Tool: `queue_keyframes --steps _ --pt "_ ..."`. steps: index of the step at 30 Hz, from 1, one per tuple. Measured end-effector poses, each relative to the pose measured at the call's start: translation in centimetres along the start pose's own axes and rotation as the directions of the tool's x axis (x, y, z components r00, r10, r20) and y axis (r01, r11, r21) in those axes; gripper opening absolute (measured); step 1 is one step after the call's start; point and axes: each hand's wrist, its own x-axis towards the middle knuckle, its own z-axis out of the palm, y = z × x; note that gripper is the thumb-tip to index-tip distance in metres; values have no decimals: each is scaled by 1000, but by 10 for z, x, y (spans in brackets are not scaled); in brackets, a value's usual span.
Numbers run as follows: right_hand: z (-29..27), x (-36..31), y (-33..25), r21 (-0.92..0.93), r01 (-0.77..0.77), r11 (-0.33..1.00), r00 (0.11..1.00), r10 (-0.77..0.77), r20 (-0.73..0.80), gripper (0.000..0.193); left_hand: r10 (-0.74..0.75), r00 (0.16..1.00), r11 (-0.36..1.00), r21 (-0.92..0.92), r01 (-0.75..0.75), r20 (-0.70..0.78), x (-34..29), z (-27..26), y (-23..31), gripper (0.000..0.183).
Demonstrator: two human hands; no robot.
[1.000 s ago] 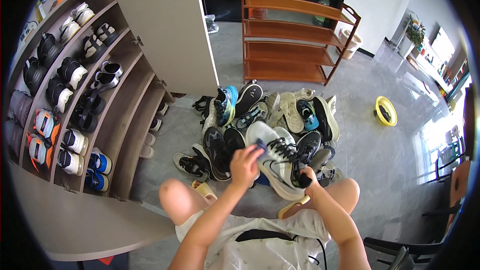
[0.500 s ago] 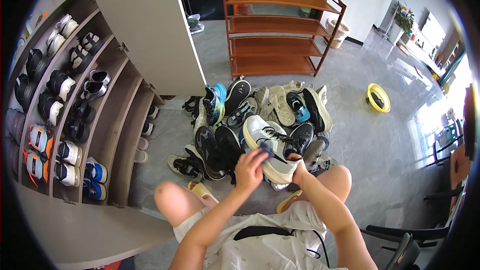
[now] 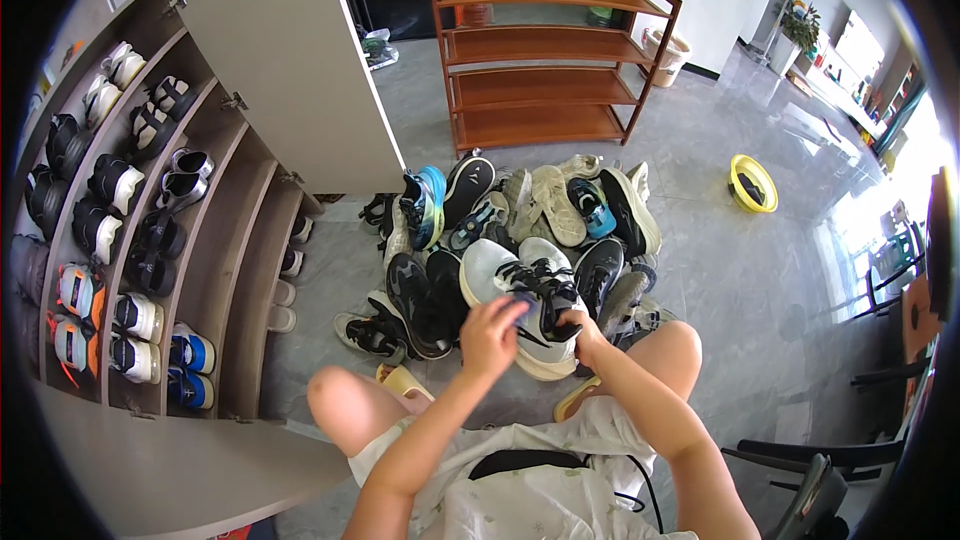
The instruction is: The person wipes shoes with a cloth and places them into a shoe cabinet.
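A white sneaker [image 3: 484,272] with black laces is held tilted in front of me, above a pile of shoes. My right hand [image 3: 587,335] grips it at the heel opening. Pinched in the fingers of my left hand [image 3: 489,336] is a small dark blue-grey thing [image 3: 520,308], cloth or brush, too blurred to tell. It lies against the sneaker's side. Close beside it shows another white shoe [image 3: 544,256]; whether it is held too, I cannot tell. Black shoes [image 3: 412,305] lie left of the sneaker, and a black-and-white shoe [image 3: 600,272] to its right.
An open shoe cabinet [image 3: 236,270] with several filled shelves stands on the left, its door [image 3: 280,70] swung outward. Beyond the pile is a brown wooden rack [image 3: 540,87]. A yellow basin [image 3: 770,202] with something dark inside sits right. A dark chair [image 3: 815,485] stands near right.
The white sneaker has been turned so its laces face up more and its sole shows less. My left hand has shifted slightly left and down with the dark thing. The view has moved a little.
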Motion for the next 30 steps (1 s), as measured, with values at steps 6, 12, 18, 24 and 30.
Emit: queue_keyframes --steps 6,12,18,24,30 --pt "3 -10 -4 -39 56 998 998 -55 32 23 58 998 995 -78 -55 38 -1 -4 18 40" --pt "30 -43 -29 37 -14 999 995 10 100 33 -112 991 990 80 118 -79 9 2 -42 36" --pt "30 -47 -57 347 -16 938 936 -108 335 62 -396 915 863 -373 341 -79 -1 24 -32 30" --pt "25 -53 -64 410 -252 876 872 22 489 47 -352 929 883 -370 290 -112 1 32 -13 27" --pt "18 -53 -67 463 -332 822 842 37 539 45 -229 952 939 -304 162 -202 -4 30 18 26"
